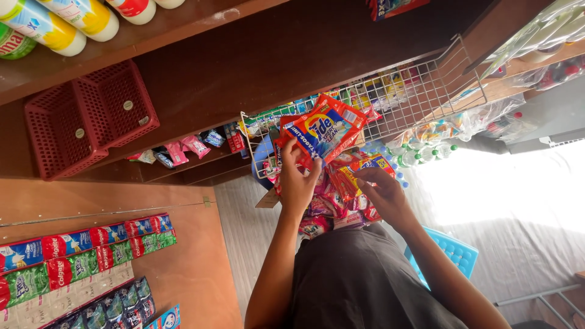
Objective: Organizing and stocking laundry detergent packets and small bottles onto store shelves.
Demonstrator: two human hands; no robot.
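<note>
Head view: the left hand (298,183) is pinching an orange and red detergent sachet (323,129) between thumb and fingers, holding it up in front of a white wire basket (420,91) hanging from a dark wooden shelf (256,61). Just to its right, the right hand (381,192) is curling its fingers around a bunch of red and yellow sachets (344,183) lying against the person's dark shirt (359,280). Two red plastic baskets (85,119) are sitting far left.
</note>
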